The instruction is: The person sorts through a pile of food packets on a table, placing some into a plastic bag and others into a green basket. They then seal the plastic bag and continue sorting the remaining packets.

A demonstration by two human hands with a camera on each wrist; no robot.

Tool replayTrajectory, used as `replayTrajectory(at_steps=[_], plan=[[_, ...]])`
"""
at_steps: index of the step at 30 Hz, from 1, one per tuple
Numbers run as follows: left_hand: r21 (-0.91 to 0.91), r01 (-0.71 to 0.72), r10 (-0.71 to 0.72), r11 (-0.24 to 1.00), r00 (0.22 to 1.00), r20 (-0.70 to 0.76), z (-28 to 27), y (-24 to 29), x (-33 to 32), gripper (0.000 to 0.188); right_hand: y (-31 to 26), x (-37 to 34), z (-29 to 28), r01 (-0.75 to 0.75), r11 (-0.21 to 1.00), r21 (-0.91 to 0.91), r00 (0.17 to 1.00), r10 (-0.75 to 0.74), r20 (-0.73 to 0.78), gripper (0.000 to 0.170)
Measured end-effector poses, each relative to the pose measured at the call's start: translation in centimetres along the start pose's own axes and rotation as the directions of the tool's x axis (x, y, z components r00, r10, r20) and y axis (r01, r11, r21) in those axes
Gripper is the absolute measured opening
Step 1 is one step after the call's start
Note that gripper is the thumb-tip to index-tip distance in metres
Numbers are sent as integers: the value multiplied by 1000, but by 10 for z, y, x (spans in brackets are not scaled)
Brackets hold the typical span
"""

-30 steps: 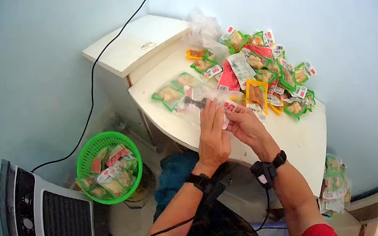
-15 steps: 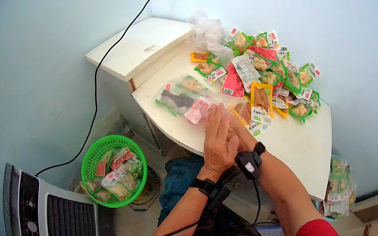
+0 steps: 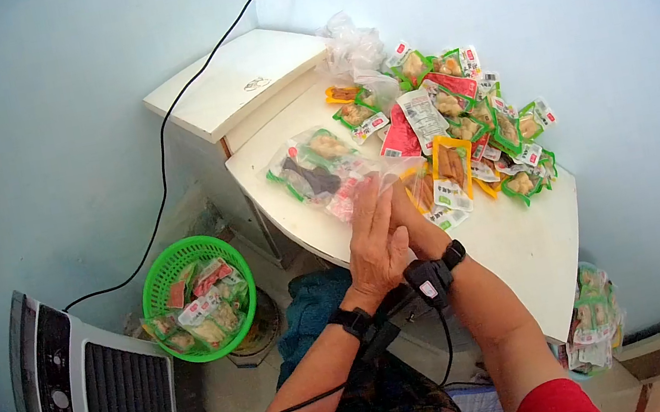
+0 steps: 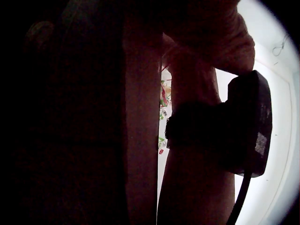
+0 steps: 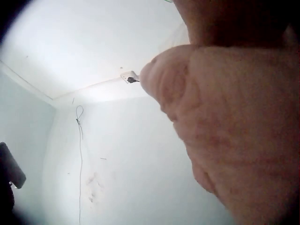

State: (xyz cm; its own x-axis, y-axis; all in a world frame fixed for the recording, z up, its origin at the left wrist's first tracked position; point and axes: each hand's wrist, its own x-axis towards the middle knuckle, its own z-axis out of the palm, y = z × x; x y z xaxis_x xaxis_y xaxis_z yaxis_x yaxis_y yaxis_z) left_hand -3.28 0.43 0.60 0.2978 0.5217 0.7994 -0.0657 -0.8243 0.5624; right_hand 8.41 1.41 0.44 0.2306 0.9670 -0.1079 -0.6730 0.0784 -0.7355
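Note:
A clear plastic bag [image 3: 308,166] holding green-edged packets, a dark packet and a red-and-white one lies on the white table, its near end at the hands. My left hand [image 3: 375,242], fingers straight and together, lies against my right hand [image 3: 413,223] at that end. Much of the right hand is hidden behind the left in the head view; its fingers cannot be made out. The right wrist view shows skin of a hand [image 5: 229,112] close up, and the left wrist view is mostly dark.
Loose food packets [image 3: 464,118] are heaped right of the bag, with crumpled clear plastic [image 3: 354,45] behind. A green basket [image 3: 150,290] of packets stands at lower left beside a grey-and-black appliance [image 3: 121,394]. More packets [image 3: 591,319] lie low at the right. A black cable crosses the left wall.
The right hand has moved left, in behind the left hand, and its fingers no longer show. The dark packet now lies farther left inside the bag, with the red-and-white packet beside it.

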Motion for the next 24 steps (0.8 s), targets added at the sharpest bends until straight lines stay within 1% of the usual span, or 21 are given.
replayTrajectory(at_steps=[5, 11, 16, 18, 19, 20, 21, 23, 24], plan=[[-16, 21, -21, 1000, 1000, 3, -1, 4, 3, 53, -1, 2, -1, -6, 1000, -13, 1000, 7, 13, 31], [10, 17, -17, 1000, 1000, 22, 2, -2, -1, 53, -7, 6, -1, -13, 999, -31, 999, 14, 43, 36], [-36, 24, -24, 999, 1000, 16, -1, 2, 2, 50, -10, 16, 5, -32, 999, -36, 998, 35, 59, 39], [-55, 34, -34, 998, 999, 8, -1, 2, 2, 49, -7, 21, -1, -12, 999, -53, 990, 19, 138, 41], [-59, 39, -38, 998, 999, 4, 0, 1, 1, 49, -5, 20, -7, 45, 995, -94, 952, -14, 306, 49], [-63, 43, -43, 997, 999, 2, 0, 1, 0, 48, -1, 19, -12, 30, 999, -45, 966, -18, 259, 46], [-59, 45, -45, 997, 999, -1, 0, 1, 0, 48, -4, 11, -2, 18, 1000, 4, 977, -18, 214, 44], [-52, 49, -49, 997, 999, -9, 0, 1, 0, 48, -4, 9, 5, 5, 999, -33, 991, 0, 130, 39], [-46, 57, -57, 997, 998, -5, 0, 1, 0, 47, -5, 12, 6, 1, 993, -116, 996, 9, 90, 37]])
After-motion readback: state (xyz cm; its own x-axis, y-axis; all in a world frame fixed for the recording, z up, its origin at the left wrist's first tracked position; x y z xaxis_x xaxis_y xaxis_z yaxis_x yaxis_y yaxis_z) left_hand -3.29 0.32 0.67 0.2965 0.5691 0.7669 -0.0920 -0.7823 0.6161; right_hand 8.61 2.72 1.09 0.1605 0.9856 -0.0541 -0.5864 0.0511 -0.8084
